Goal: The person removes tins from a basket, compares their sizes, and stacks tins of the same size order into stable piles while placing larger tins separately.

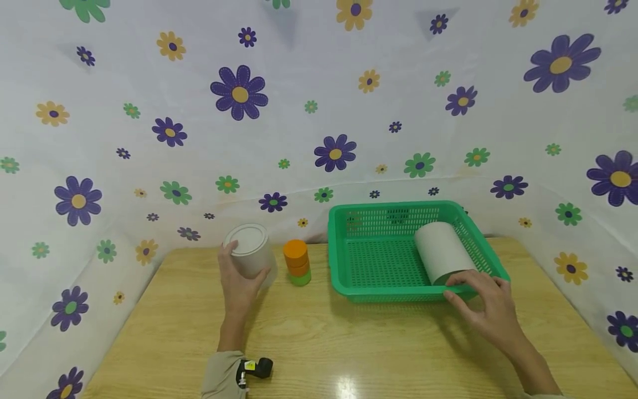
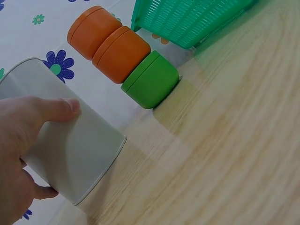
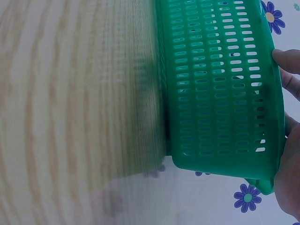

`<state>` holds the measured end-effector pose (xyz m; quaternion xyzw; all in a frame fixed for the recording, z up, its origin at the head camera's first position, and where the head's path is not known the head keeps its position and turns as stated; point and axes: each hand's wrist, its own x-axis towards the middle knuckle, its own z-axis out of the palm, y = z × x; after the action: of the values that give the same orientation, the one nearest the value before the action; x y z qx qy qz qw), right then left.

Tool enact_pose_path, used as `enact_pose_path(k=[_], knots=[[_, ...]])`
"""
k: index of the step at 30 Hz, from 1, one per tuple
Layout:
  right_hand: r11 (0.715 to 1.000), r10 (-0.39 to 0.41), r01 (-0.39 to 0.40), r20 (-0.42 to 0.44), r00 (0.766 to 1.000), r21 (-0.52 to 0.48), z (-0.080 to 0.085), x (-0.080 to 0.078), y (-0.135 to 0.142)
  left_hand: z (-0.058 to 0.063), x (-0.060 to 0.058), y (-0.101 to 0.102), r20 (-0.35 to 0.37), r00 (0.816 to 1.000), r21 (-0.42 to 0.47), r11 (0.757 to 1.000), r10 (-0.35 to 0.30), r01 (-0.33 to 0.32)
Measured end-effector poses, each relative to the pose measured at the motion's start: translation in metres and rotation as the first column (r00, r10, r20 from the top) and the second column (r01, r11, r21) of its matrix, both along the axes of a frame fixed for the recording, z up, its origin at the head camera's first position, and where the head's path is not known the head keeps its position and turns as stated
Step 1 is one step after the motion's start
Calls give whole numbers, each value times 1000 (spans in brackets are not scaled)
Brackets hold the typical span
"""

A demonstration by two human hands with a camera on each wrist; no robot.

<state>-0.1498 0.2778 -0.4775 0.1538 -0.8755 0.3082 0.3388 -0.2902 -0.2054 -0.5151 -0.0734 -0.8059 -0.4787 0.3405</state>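
Note:
My left hand (image 1: pixel 240 280) grips a white lidded canister (image 1: pixel 254 252) around its side, fingers on the far side and thumb across the front. Whether its base touches the table is unclear. Just right of it stands a stack of small round jars (image 1: pixel 297 263), two orange over one green. On the right, a green plastic basket (image 1: pixel 344 288) holds a second white cylindrical canister (image 1: pixel 443 249), lying on its side. My right hand (image 1: pixel 485 305) pinches the basket's front rim near its right corner, close to the lying canister's near end. Part of that hand falls outside the right wrist view.
A light wood table (image 1: pixel 309 343) carries everything. Behind it and along both sides hangs a white cloth (image 1: pixel 289 122) printed with flowers. The basket stands near the table's back edge. A black wrist device (image 1: pixel 255 368) sits on my left sleeve.

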Motion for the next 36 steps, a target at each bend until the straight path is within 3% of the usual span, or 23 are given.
enact_pose_path(k=[8, 19, 25, 29, 33, 36], knots=[[1000, 9, -9, -3, 1000, -8, 0, 1, 1, 0, 6, 2, 24, 1000, -33, 999, 14, -13], [1000, 2, -2, 8, 1000, -2, -7, 0, 6, 1, 10, 7, -72, 996, -71, 996, 49, -54], [1000, 3, -3, 3, 1000, 5, -9, -2, 6, 15, 13, 7, -152, 982, -117, 984, 114, -133], [1000, 3, -3, -2, 1000, 4, -8, -2, 6, 29, 17, 9, -228, 966, -153, 975, 123, -160], [1000, 4, -4, -6, 1000, 3, -8, -2, 6, 44, 21, 13, -287, 952, -145, 978, 101, -148], [1000, 3, -3, -6, 1000, 2, -7, -1, 6, 52, 23, 19, -283, 956, -139, 983, 77, -120]])
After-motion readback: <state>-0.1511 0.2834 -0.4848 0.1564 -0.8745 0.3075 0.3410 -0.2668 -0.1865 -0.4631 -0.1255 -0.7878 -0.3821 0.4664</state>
